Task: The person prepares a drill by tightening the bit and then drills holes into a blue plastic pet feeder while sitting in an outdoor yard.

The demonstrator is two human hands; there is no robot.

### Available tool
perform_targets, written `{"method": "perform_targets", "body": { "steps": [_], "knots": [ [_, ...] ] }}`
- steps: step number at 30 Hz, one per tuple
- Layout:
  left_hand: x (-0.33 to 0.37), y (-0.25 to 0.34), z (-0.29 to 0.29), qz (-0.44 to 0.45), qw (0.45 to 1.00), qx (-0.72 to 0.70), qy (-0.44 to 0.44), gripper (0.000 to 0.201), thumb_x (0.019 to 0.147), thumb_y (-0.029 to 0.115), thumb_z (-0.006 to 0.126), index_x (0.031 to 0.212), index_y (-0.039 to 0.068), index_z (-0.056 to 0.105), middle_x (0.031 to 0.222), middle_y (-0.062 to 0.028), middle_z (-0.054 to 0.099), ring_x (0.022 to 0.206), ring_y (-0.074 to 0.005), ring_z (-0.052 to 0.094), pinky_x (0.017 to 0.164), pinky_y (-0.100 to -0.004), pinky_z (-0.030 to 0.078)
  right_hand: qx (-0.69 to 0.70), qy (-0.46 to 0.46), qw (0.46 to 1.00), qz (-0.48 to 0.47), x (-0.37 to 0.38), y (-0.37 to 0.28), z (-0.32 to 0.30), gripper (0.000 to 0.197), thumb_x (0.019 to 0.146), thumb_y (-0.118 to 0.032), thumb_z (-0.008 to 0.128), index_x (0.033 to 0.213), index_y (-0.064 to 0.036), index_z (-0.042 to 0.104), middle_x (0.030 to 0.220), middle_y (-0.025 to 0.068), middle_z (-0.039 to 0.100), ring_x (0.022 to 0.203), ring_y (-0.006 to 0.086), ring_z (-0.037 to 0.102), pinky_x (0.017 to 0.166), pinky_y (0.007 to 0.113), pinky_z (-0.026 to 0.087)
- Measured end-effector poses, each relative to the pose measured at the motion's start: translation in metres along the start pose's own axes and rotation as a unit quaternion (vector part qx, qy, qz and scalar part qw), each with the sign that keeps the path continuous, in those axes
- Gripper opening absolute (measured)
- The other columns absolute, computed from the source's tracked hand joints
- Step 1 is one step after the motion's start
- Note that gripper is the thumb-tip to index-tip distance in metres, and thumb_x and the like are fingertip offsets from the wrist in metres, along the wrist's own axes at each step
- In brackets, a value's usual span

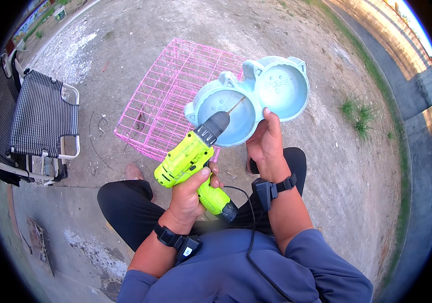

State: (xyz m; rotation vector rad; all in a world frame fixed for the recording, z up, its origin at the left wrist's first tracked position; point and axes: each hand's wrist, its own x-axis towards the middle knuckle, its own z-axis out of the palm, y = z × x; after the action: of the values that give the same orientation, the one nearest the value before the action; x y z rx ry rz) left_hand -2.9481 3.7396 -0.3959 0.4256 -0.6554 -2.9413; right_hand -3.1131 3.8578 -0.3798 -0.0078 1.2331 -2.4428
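My left hand [189, 194] is wrapped round the grip of a lime-green cordless drill [184, 160]. From its black chuck [213, 127] a thin drill bit [237, 104] points up and to the right, over the left bowl of a pale blue double pet bowl [282, 96]. Whether the tip touches the bowl I cannot tell. My right hand [268, 144] grips the pet bowl at its near edge between the two round basins, thumb on top and fingers mostly hidden beneath. Cat ears and a whiskered face shape each basin. Behind the bowl, a pink wire cage [168, 96] stands on the ground.
A folding chair [44, 113] with a checked fabric seat stands at the left. A black cable [252, 237] runs down over my shirt. Grass tufts [360, 116] grow at the right, before a low concrete strip [418, 106]. My knees are spread beneath my arms.
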Motion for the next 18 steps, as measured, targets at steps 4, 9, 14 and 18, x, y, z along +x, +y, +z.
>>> {"method": "perform_targets", "body": {
  "steps": [4,9,14,18],
  "knots": [
    [0.0004,-0.0002,0.0001,-0.001,1.000,0.003,0.001,0.036,0.087,0.006,0.061,0.121,0.006,0.051,0.096,-0.0081,0.061,0.073,-0.0157,0.061,0.073,-0.0365,0.054,0.002,-0.005,1.000,0.001,0.0004,-0.0004,-0.0016,0.059,0.091,-0.036,0.050,0.140,-0.0073,0.037,0.136,0.0098,0.050,0.122,0.0264,0.052,0.099,0.046,0.043],
    [0.0016,-0.0002,-0.0014,0.000,1.000,0.008,0.001,0.036,0.087,0.006,0.060,0.122,0.006,0.051,0.096,-0.0080,0.061,0.073,-0.0156,0.061,0.073,-0.0363,0.055,0.001,-0.006,1.000,-0.003,0.0003,-0.0015,-0.0005,0.059,0.090,-0.036,0.051,0.140,-0.0077,0.037,0.137,0.0095,0.050,0.122,0.0263,0.051,0.099,0.046,0.043],
    [0.0009,0.0020,0.0000,-0.002,1.000,0.008,-0.001,0.036,0.087,0.006,0.060,0.122,0.005,0.051,0.096,-0.0079,0.060,0.073,-0.0154,0.060,0.074,-0.0362,0.054,0.001,-0.004,1.000,-0.005,0.0004,-0.0015,0.0007,0.059,0.090,-0.036,0.051,0.140,-0.0079,0.036,0.137,0.0093,0.050,0.122,0.0263,0.051,0.099,0.046,0.043],
    [0.0012,0.0028,0.0007,-0.003,1.000,0.009,-0.005,0.036,0.087,0.006,0.060,0.122,0.005,0.050,0.096,-0.0078,0.060,0.073,-0.0153,0.060,0.074,-0.0362,0.054,-0.002,-0.004,1.000,-0.005,0.0006,-0.0024,0.0010,0.060,0.090,-0.036,0.051,0.140,-0.0078,0.036,0.137,0.0093,0.049,0.123,0.0263,0.051,0.099,0.046,0.043]
  ]
}}
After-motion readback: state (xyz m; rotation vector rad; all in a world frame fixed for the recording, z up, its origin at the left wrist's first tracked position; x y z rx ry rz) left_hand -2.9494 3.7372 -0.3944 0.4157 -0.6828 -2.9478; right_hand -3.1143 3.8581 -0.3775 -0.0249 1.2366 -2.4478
